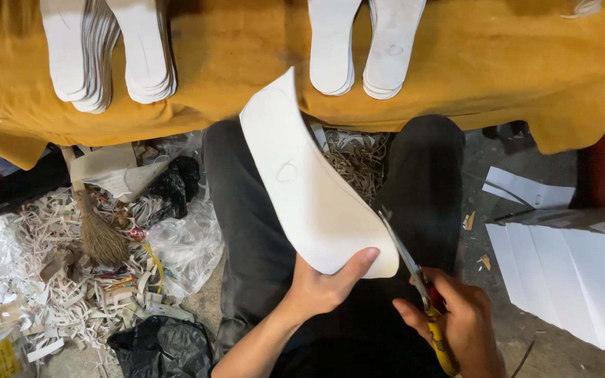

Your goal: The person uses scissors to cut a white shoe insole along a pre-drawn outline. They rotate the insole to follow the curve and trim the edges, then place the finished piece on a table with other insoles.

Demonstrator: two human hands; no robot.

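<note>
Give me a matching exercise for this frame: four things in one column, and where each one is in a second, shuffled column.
Things:
1. white insole sheet
2. scissors
3. stacks of cut insoles
4. small broom

Places:
A. on the floor among paper scraps
B. in the right hand
C. on the mustard cloth
D. in the left hand

Pairs: 1-D, 2-B, 3-C, 4-A
</note>
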